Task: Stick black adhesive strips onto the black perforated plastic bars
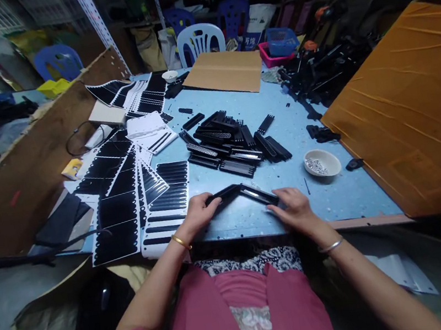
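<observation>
The left hand [199, 211] is curled closed around one black plastic strip [223, 193], and the right hand [293, 206] is closed on a second black strip [259, 195]; the two strips meet end to end in a shallow peak just above the near edge of the blue counter [326, 198]. Beyond them lies a heap of black strips [229, 144]. To the right sits a small white bowl [322, 163] with tiny shiny bits in it. To the left spread white sheets with black stickers [126, 202]. A flat cardboard piece [224, 71] lies at the far side
</observation>
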The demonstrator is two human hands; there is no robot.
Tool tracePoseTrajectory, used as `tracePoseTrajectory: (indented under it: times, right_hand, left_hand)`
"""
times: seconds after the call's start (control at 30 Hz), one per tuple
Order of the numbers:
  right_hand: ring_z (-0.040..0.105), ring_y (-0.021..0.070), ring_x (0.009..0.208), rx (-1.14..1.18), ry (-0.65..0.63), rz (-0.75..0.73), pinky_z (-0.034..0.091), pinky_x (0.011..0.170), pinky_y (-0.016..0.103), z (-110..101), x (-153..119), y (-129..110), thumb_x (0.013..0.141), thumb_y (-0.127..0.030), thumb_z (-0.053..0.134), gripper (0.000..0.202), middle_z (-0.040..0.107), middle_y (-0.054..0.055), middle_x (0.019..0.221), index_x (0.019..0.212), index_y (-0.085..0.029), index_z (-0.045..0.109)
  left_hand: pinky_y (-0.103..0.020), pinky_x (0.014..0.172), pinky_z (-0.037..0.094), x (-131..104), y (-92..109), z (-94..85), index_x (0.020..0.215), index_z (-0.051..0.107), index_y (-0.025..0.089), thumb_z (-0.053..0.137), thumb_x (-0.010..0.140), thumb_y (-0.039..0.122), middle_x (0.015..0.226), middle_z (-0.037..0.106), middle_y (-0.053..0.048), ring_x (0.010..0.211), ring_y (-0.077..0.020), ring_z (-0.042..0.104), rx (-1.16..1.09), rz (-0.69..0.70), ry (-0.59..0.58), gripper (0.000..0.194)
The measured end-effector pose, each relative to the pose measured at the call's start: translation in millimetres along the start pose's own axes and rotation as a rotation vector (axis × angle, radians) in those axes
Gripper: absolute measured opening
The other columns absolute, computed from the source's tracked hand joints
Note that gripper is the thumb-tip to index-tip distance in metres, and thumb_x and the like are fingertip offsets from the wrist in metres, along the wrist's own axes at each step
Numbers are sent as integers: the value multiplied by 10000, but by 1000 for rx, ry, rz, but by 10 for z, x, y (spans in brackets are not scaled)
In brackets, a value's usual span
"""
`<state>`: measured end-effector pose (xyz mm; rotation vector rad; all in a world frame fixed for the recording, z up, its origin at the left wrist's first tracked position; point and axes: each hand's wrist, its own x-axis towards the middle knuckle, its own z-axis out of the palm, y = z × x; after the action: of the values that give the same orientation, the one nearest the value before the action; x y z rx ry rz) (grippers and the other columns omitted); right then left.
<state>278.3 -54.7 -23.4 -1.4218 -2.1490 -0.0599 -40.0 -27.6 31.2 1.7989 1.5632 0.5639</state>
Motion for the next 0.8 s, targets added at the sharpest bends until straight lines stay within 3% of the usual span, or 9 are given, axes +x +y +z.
tracePoseTrajectory:
  times: [0.07,0.13,0.23,0.33,0.5,0.7,0.8]
  right_hand:
    - [575,245,848,-16,-78,-9,462,756,355,90,42,-124,881,-329,571,283,661,127,910,1062,-134,670]
    - [562,246,830,-55,-123,18,450,743,358,144,48,-156,901,-287,532,266,656,133,900,1057,-127,677]
    - [564,250,865,-80,-148,42,436,756,361,151,13,-114,920,-283,503,289,671,141,990,1101,-138,675]
    - [569,256,906,-94,-152,61,427,767,369,127,-20,-80,934,-296,480,318,674,139,1091,1154,-159,664]
    - [572,254,895,-125,-126,57,412,774,373,130,-24,-99,956,-296,437,337,679,146,1122,1155,-139,660]
    - [565,236,794,-118,-58,68,404,733,351,108,-75,-6,968,-275,404,346,694,151,920,1110,-74,648]
    - [539,232,719,-165,-40,97,389,695,350,50,-142,53,969,-272,382,364,670,139,790,1088,-52,647]
  left_hand:
    - [-235,481,288,23,1,1,775,618,141,423,887,549,504,494,20,438,-113,426,-204,-100,-139,466]
    - [-235,457,276,70,-26,4,724,589,146,343,914,561,461,466,22,395,-113,402,-225,-168,-207,519]
    - [-248,516,318,142,-66,6,692,610,150,353,936,495,529,547,-22,504,-147,503,29,-43,-167,494]
    - [-262,579,341,176,-64,-11,792,675,157,375,949,434,653,633,-57,639,-177,573,232,76,-157,438]
    - [-259,561,331,184,-51,-48,893,702,168,468,903,445,638,632,-39,620,-180,576,286,64,-211,363]
    - [-262,632,379,190,-84,-9,1077,690,182,584,824,377,770,683,-54,724,-203,609,358,18,-110,337]
    - [-261,618,366,221,-78,-10,960,703,171,477,905,406,706,661,-56,662,-188,589,384,100,-193,331]
